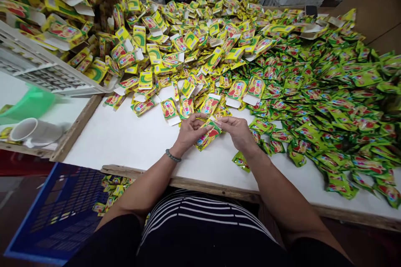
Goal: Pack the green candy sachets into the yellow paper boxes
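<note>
A small yellow-green box with red fruit print is between my hands, above the white tabletop. My left hand is closed round it, thumb across its front. At the box's upper right end, the fingers of my right hand pinch together at the flap; whether they also hold a packet is hidden. Just past my hands lie several similar boxes, some with white flaps standing open. One green packet lies near the table edge, below my right wrist.
Yellow boxes are heaped across the back, and green packets cover the right side. A white crate of boxes leans at left, near a white mug and a green scoop-like object. A blue basket stands below the wooden edge.
</note>
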The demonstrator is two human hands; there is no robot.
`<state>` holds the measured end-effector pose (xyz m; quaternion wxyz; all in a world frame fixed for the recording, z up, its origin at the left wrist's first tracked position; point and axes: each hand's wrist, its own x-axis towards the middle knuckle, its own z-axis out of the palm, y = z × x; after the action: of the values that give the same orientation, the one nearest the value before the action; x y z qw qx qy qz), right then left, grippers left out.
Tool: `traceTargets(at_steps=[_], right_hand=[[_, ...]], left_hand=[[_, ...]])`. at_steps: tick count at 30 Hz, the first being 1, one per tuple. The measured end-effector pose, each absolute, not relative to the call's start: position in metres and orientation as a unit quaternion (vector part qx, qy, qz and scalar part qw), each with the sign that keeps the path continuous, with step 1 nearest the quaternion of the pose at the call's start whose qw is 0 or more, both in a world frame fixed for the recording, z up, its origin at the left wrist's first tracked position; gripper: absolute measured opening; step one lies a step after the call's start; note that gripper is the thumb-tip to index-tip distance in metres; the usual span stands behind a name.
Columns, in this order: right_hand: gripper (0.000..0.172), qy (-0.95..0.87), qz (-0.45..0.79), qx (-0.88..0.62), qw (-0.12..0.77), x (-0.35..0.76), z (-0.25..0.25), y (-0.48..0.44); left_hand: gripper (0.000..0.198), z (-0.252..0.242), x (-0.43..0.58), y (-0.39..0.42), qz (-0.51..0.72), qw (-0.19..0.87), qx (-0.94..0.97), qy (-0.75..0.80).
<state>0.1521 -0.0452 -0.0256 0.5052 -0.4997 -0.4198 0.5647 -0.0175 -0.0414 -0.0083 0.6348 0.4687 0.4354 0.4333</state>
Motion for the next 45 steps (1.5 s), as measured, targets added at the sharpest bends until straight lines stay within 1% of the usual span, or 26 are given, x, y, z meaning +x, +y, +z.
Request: traceTargets(at_steps=[2,6,12,14,18,21,23,25,28,29,30,32,33,36,38,41,43,45], right_hand=[[0.020,-0.438,0.555,-0.510,0.491,0.155,-0.022,-0.046],[0.019,-0.546,0.507,-0.500,0.442,0.159,-0.014,-0.050],[0.031,-0.584,0.512,-0.438,0.452,0.155,-0.015,-0.054],[0.036,-0.613,0.476,-0.440,0.451,0.150,-0.016,-0.056],[0.046,-0.707,0.356,-0.434,0.430,0.137,-0.020,-0.060],[0.048,-0.745,0.301,-0.423,0.419,0.135,-0.020,-0.060],[0.047,-0.761,0.290,-0.418,0.402,0.141,-0.016,-0.058],[0.041,-0.761,0.297,-0.432,0.383,0.155,-0.010,-0.053],[0.032,-0.711,0.297,-0.541,0.336,0.188,-0.002,-0.046],[0.031,-0.694,0.283,-0.587,0.306,0.199,-0.001,-0.043],[0.031,-0.683,0.263,-0.625,0.272,0.208,-0.002,-0.041],[0.033,-0.674,0.225,-0.667,0.223,0.219,-0.007,-0.037],[0.035,-0.668,0.209,-0.680,0.219,0.219,-0.011,-0.036],[0.041,-0.635,0.174,-0.704,0.265,0.199,-0.029,-0.034],[0.045,-0.630,0.164,-0.704,0.284,0.180,-0.040,-0.032],[0.037,-0.621,0.184,-0.688,0.327,0.164,-0.051,-0.027],[0.033,-0.595,0.236,-0.679,0.359,0.167,-0.053,-0.022],[0.032,-0.554,0.302,-0.669,0.393,0.178,-0.050,-0.018]], left_hand=[[0.053,-0.007,-0.018,-0.042,0.431,0.636,0.475,0.429],[0.051,-0.009,-0.019,-0.043,0.451,0.631,0.465,0.426],[0.055,-0.011,-0.021,-0.042,0.474,0.653,0.417,0.418],[0.057,-0.009,-0.022,-0.042,0.474,0.663,0.408,0.411],[0.058,-0.007,-0.026,-0.044,0.474,0.661,0.418,0.405],[0.057,-0.006,-0.029,-0.043,0.472,0.655,0.425,0.409],[0.056,-0.006,-0.030,-0.043,0.467,0.655,0.428,0.412],[0.055,-0.005,-0.030,-0.044,0.415,0.670,0.464,0.404],[0.045,-0.003,-0.029,-0.046,0.218,0.697,0.589,0.347],[0.040,-0.002,-0.028,-0.047,0.161,0.685,0.631,0.327],[0.034,-0.001,-0.026,-0.047,0.131,0.659,0.668,0.319],[0.022,0.000,-0.020,-0.046,0.140,0.575,0.728,0.347],[0.017,0.001,-0.016,-0.043,0.160,0.523,0.748,0.376],[0.009,0.003,-0.007,-0.032,0.189,0.385,0.771,0.471],[0.008,0.002,-0.003,-0.025,0.183,0.331,0.766,0.520],[0.006,-0.006,-0.003,-0.020,0.179,0.302,0.746,0.566],[0.007,-0.014,-0.004,-0.022,0.193,0.301,0.728,0.585],[0.009,-0.019,-0.006,-0.023,0.211,0.296,0.714,0.598]])
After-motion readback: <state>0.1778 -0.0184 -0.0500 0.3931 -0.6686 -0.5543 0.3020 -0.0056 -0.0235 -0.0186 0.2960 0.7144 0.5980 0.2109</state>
